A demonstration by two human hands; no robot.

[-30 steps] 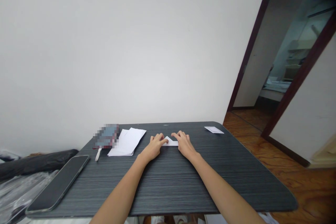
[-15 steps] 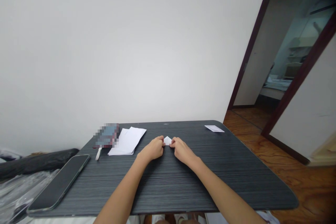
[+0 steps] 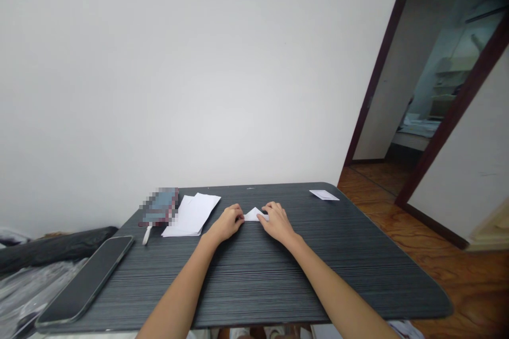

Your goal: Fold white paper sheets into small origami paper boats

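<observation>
A small folded piece of white paper [image 3: 253, 215] lies on the dark table between my hands, its peak pointing away from me and a flat strip along the near side. My left hand [image 3: 228, 222] is closed at the paper's left end, pinching it between thumb and fingers. At the other end, my right hand [image 3: 277, 222] holds the paper with the thumb lying over it, while the bent index finger stays a little apart behind. Part of the paper's right end shows between that thumb and finger.
White sheets [image 3: 191, 215] lie to the left, beside a blurred-out, red-edged object [image 3: 161, 206] and a white pen-like item [image 3: 147, 235]. A phone [image 3: 85, 280] rests at the table's left edge. Another folded paper [image 3: 324, 195] lies far right. A wall [image 3: 254, 90] stands behind the table [image 3: 254, 286].
Both hands have moved slightly apart, showing more of the folded paper, including its side ends. The right fingers have loosened and spread from a tight pinch.
</observation>
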